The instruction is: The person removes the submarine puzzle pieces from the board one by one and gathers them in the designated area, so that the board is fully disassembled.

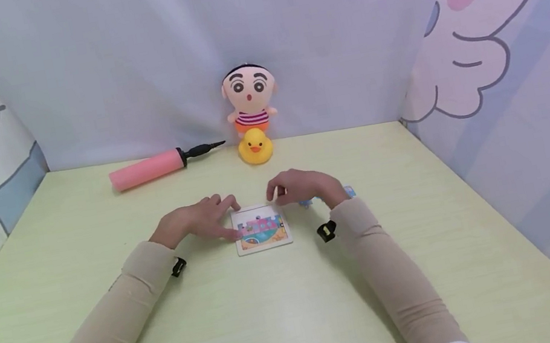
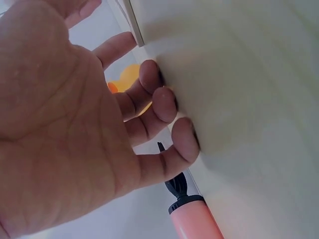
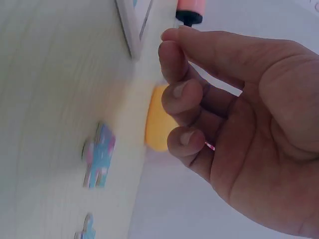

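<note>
A small jigsaw puzzle (image 1: 263, 236) in a white-edged frame lies on the table, its lower part covered with joined picture pieces and its upper part plain white. My left hand (image 1: 208, 219) is at the frame's left side, thumb on the left edge and index finger at the upper left corner. In the left wrist view its other fingers (image 2: 164, 104) are spread and bent loosely. The right hand (image 1: 299, 184) hovers by the upper right corner, thumb and index fingertips together, other fingers curled, with nothing visible between them. Loose puzzle pieces (image 3: 99, 157) lie beneath the right wrist.
Beyond the puzzle sits a yellow rubber duck (image 1: 255, 147), in front of a cartoon boy doll (image 1: 249, 93). A pink hand pump (image 1: 148, 170) with a black nozzle lies at the back left. Printed cloth walls (image 1: 124, 69) rise behind the table (image 1: 257, 322).
</note>
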Demonstrator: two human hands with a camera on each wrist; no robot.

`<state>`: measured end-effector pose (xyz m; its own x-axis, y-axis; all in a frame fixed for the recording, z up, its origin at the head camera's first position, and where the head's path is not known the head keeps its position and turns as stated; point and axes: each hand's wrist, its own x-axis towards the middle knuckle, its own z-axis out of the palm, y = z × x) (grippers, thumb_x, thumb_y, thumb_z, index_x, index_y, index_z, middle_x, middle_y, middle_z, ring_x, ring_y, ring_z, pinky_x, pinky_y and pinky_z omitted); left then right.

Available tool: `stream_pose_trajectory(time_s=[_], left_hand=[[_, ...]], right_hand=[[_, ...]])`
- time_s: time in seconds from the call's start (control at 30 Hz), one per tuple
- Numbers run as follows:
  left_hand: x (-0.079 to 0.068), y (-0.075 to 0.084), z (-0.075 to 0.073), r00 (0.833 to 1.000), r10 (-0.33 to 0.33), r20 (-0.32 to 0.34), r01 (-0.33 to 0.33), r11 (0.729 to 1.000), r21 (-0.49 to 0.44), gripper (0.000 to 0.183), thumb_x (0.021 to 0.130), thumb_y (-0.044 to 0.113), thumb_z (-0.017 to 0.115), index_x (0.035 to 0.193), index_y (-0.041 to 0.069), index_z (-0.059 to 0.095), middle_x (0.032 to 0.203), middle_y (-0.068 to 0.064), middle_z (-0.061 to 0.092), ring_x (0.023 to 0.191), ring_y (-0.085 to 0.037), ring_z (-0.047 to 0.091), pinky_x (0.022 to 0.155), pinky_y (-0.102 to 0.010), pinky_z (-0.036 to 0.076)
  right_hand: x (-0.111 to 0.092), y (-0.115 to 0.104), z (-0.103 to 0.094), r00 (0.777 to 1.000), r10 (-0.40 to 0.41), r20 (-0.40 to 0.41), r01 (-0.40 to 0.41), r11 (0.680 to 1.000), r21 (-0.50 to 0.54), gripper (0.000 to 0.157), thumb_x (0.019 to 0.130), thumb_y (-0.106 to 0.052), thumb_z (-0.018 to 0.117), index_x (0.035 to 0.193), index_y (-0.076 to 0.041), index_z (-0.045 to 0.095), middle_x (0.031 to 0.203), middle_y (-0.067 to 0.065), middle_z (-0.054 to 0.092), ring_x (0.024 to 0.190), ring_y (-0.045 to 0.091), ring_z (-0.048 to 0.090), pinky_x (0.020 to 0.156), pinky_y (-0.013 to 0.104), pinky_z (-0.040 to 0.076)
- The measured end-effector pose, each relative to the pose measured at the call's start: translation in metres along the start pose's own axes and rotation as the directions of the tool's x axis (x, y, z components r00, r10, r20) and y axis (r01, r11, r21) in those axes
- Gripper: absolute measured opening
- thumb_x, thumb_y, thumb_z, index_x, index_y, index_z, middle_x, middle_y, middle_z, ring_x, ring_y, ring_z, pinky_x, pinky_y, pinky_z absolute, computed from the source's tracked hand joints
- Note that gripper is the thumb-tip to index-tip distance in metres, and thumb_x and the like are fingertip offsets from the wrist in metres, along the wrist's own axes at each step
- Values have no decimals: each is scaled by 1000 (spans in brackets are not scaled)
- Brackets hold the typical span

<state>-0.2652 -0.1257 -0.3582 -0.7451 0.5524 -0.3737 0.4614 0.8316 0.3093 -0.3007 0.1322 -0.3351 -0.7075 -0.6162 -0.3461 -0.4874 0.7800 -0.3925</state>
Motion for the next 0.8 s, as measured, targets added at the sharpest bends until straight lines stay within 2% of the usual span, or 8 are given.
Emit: stream_pose_trajectory(time_s=[0.17,0.3,0.57,0.8], left_hand=[[-1,2,1,1000,-14,14,13,999,42,81,85,66,66,141,15,37,119,-14,46,111,-32,46,94,-51,42],[-2,5,1,1000,-7,8,7,999,40,83,84,66,68,140,14,36,118,-15,45,111,-34,45,93,-53,43],[-2,5,1,1000,27,1,-27,999,29,80,85,63,69,138,14,35,121,-19,44,112,-37,44,93,-55,42],[-3,5,1,1000,-6,9,5,999,32,82,84,66,68,139,14,36,119,-16,44,110,-35,45,92,-53,43]], right_hand=[[9,-27,14,993,-93,74,93,996,-3,18,99,-18,64,117,-18,65,101,-2,64,93,17,58,83,30,48],[15,-40,24,984,-135,120,135,991,6,25,96,-22,69,119,-15,62,100,-1,64,91,16,58,84,28,48],[17,-49,33,987,-97,128,97,995,12,34,93,-24,74,120,-14,56,97,1,63,90,16,59,84,29,48],[18,-53,33,988,-75,135,76,997,-4,34,92,-26,74,118,-15,54,96,1,60,90,16,56,84,28,46]])
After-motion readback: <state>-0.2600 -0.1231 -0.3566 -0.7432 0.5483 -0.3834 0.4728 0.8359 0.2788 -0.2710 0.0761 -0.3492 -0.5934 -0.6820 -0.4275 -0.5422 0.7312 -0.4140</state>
